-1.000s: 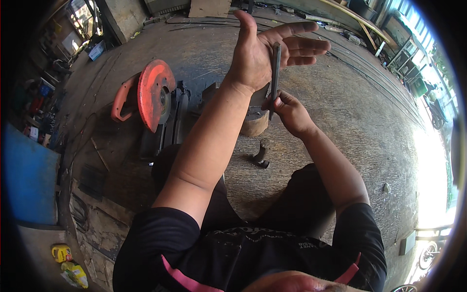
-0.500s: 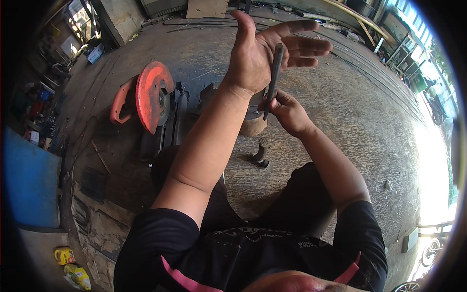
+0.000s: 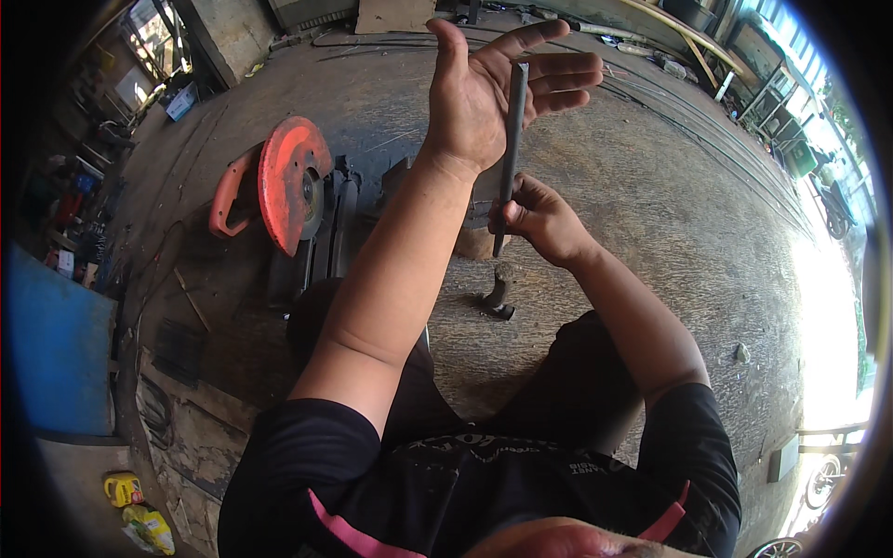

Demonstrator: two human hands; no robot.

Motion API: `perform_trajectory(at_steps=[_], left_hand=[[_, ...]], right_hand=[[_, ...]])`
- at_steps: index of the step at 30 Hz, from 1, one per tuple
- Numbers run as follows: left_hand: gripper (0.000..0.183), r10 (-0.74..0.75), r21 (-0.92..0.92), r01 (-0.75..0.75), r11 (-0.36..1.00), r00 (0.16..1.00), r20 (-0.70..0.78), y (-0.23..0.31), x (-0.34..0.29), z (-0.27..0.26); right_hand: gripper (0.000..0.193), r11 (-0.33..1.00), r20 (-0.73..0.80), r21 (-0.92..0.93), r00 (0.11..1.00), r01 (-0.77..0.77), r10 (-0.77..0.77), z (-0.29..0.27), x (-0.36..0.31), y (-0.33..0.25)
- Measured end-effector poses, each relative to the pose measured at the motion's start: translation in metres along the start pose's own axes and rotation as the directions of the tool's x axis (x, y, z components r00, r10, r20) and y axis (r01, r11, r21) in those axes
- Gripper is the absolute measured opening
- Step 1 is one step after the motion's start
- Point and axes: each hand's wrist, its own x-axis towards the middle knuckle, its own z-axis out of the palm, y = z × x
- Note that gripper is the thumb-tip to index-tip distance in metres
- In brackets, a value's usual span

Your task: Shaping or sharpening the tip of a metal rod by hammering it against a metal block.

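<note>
My left hand [image 3: 484,102] is raised with its palm up and fingers spread; nothing is gripped in it. A dark metal rod [image 3: 513,139], narrowing at its lower end, stands nearly upright in front of that palm. My right hand [image 3: 544,219] pinches the rod near its lower end between thumb and fingers. Whether the rod's upper part touches the left palm, I cannot tell. Below the hands, a short bent dark piece [image 3: 499,293] lies on the ground. Partly behind the right hand and rod sits a brownish rounded block [image 3: 473,244].
Left of my arm stands a cut-off saw with a red guard [image 3: 296,177] and red handle [image 3: 225,200]. A blue panel [image 3: 60,344] is at far left, with a yellow container [image 3: 123,488] below. Long thin rods [image 3: 707,126] lie on the ground at upper right.
Both hands have shifted slightly left. The rod has swung more upright, its lower end now showing further below the right hand's fingers.
</note>
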Motion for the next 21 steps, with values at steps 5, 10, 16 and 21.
perform_trajectory(at_steps=[5,10,16,21], left_hand=[[0.109,-0.003,-0.019,0.003,1.000,1.000,-0.010,-0.0021,0.0008,-0.0002],[0.110,-0.006,-0.041,0.006,0.999,1.000,0.008,-0.0027,0.0009,-0.0029],[0.110,-0.008,-0.067,0.010,0.998,1.000,0.024,-0.0056,0.0011,-0.0031],[0.109,-0.009,-0.048,0.010,0.999,1.000,0.011,-0.0039,0.0006,-0.0009]], right_hand=[[0.019,1.000,0.028,0.021,1.000,0.009,-0.010,-0.0017,0.0007,0.0044],[0.019,0.999,0.051,0.026,0.998,0.021,-0.022,0.0034,-0.0011,-0.0009],[0.028,1.000,0.085,0.002,0.996,0.029,-0.029,0.0035,-0.0020,-0.0001],[0.029,0.999,0.089,-0.025,0.995,0.047,-0.045,0.0072,-0.0013,-0.0009]])
